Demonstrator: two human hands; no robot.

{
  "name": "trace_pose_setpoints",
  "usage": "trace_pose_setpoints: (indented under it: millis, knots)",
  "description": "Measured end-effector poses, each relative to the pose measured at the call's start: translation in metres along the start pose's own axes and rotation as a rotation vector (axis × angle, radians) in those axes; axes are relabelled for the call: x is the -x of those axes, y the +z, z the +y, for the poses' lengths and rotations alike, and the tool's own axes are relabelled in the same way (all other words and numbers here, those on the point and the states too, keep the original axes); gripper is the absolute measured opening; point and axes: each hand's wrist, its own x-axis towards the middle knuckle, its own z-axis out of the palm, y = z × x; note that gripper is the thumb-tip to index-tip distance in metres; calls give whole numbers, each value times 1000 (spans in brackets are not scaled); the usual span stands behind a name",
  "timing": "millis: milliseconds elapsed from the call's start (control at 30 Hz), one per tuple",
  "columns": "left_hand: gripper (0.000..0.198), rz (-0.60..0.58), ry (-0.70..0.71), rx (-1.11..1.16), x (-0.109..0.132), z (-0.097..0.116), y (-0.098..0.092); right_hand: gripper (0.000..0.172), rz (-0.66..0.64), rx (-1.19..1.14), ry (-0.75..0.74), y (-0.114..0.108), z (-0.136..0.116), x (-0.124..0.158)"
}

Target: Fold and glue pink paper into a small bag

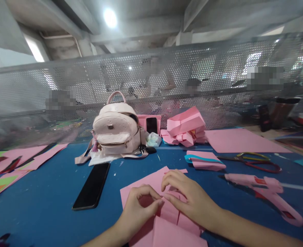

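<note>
Folded pink paper lies in front of me on a larger flat pink sheet. My left hand pinches an edge of the folded paper between thumb and fingertips. Right beside it, my right hand has its fingers curled over the same paper, its thumb close to the left fingertips. Another folded pink piece is nearest to me, below both hands. The exact spot under the right fingertips is partly hidden.
A black phone and a pale backpack are at left centre. To the right lie a pink glue gun, scissors and a pink piece with a blue strip. Crumpled pink paper stands before the perforated metal screen.
</note>
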Motion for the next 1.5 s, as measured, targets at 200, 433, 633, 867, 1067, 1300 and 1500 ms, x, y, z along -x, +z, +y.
trace_pose_setpoints:
  millis: [200, 433, 633, 867, 1067, 1300, 1500]
  knots:
    - [11, 0, -17, -12, 0, 1, 1, 18, -57, -91, 75, 3, 5, -2]
    - [12, 9, -41, -22, 0, 0, 0, 15, -51, -105, 134, -4, 4, -5]
    - [12, 13, -10, -72, 1, 0, 2, 12, -78, -125, 193, -4, 0, -6]
    - [15, -9, 7, -170, 4, 4, 8, 13, -80, -69, 146, 0, -6, -3]
    - [20, 17, 15, -193, 6, 3, 10, 13, -68, -109, 193, 0, -1, -3]
    - [20, 47, -64, -122, 3, -3, 10, 12, -90, -267, 284, -4, 7, -12]
    - [19, 63, -76, -97, 1, -5, 8, 13, -58, -277, 290, -4, 9, -9]
